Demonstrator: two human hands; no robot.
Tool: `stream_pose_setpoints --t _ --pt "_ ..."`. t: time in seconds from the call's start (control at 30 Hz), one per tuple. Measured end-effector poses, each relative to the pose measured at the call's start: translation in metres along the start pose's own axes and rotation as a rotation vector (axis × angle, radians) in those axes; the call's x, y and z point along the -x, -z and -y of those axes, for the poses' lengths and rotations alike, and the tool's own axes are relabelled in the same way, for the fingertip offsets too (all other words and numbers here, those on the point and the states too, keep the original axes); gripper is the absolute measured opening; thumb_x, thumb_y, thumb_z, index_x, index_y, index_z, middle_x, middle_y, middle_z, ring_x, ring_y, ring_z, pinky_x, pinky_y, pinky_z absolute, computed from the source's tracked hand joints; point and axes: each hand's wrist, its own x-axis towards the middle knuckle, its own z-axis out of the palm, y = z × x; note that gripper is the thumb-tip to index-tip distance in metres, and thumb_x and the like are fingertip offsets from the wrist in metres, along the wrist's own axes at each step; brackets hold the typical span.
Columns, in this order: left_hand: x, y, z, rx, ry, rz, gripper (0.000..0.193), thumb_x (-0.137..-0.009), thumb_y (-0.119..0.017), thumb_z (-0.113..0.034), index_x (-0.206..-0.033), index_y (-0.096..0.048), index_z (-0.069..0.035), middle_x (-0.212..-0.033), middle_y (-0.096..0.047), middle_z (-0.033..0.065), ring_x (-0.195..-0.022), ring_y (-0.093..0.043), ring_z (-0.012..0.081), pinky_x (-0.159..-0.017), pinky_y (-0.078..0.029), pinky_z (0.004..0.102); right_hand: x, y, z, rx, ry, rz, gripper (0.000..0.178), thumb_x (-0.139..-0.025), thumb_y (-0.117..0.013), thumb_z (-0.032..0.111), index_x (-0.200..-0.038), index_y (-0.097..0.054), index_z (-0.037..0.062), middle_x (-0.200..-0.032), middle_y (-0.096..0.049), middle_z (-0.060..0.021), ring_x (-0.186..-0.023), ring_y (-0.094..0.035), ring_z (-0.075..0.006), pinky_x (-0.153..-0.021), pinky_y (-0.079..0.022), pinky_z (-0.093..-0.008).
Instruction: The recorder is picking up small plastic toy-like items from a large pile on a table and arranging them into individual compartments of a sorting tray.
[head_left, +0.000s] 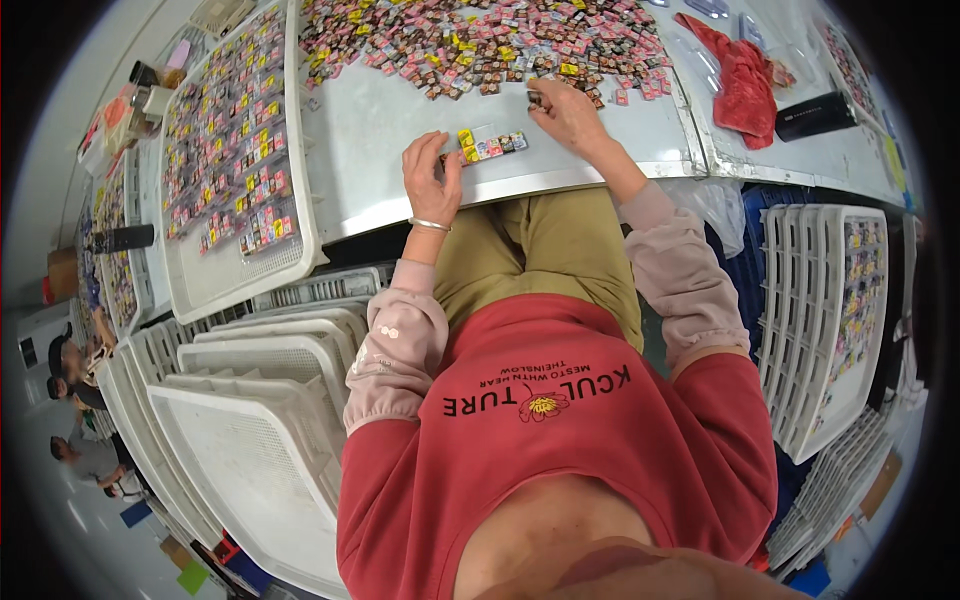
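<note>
A small clear tray (492,147) with a row of little pink, yellow and dark printed blocks lies on the white tabletop in front of me. My left hand (432,182) is at its left end, fingers curled and thumb beside the tray; what sits between them is too small to make out. Beyond the tray's right end, at the near edge of a wide heap of loose blocks (480,50), my right hand (570,118) pinches a small dark block (536,99).
To the left, a large white tray (305,200) holds rows of filled packs. Stacked white trays (240,440) stand below it, and more trays (795,330) at right. A red cloth (742,95) and a black box (815,117) lie at the table's right. Other people (85,450) are far left.
</note>
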Motion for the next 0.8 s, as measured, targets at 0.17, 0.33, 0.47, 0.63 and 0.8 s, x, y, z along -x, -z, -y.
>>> stream_pose_setpoints --t 0.17,0.33,0.47,0.63,0.8 --pt "-0.001 -0.007 -0.007 -0.027 -0.111 0.083 0.025 -0.074 -0.062 -0.005 -0.098 -0.061 -0.001 -0.107 -0.058 0.0157 -0.106 -0.052 0.0336 -0.091 -0.041 0.0401 -0.011 -0.014 0.007 -0.399 -0.061 0.082 0.026 -0.074 -0.069 0.015 -0.097 -0.063 0.005 -0.078 -0.061 -0.0072 -0.067 -0.059 -0.0153 -0.063 -0.049 -0.0275" --pt "0.0 -0.01 -0.008 -0.101 -0.205 0.173 0.024 -0.076 -0.062 -0.005 -0.099 -0.062 0.0 -0.108 -0.059 0.0151 -0.11 -0.052 0.0342 -0.095 -0.041 0.0421 -0.017 -0.046 0.043 -0.361 -0.124 0.145 0.016 -0.073 -0.066 0.017 -0.085 -0.067 0.0068 -0.083 -0.065 -0.0124 -0.072 -0.064 -0.0251 -0.065 -0.051 -0.0344" --pt "0.002 -0.008 -0.009 -0.061 -0.195 0.162 0.024 -0.074 -0.061 -0.003 -0.096 -0.061 0.004 -0.105 -0.059 0.0179 -0.106 -0.053 0.0373 -0.094 -0.041 0.0435 -0.008 -0.056 0.061 0.01 -0.042 0.052 0.012 -0.076 -0.063 0.018 -0.083 -0.068 0.0101 -0.084 -0.064 -0.0115 -0.077 -0.063 -0.033 -0.067 -0.051 -0.0422" --pt "0.0 -0.009 -0.014 -0.078 -0.154 0.168 0.027 -0.074 -0.06 -0.002 -0.1 -0.06 0.004 -0.108 -0.057 0.0186 -0.107 -0.052 0.0374 -0.093 -0.041 0.0426 0.004 -0.059 0.062 0.15 0.188 -0.201 0.012 -0.072 -0.062 0.012 -0.063 -0.058 0.0052 -0.068 -0.056 -0.009 -0.07 -0.058 -0.0284 -0.055 -0.049 -0.0399" --pt "0.0 -0.009 -0.013 -0.096 -0.185 0.186 0.028 -0.075 -0.06 -0.001 -0.102 -0.06 0.003 -0.111 -0.056 0.0177 -0.108 -0.052 0.0349 -0.093 -0.042 0.0407 0.008 -0.058 0.062 0.195 0.207 -0.199 0.012 -0.074 -0.059 0.012 -0.064 -0.059 0.0056 -0.067 -0.057 -0.0085 -0.071 -0.058 -0.0277 -0.056 -0.049 -0.0392"
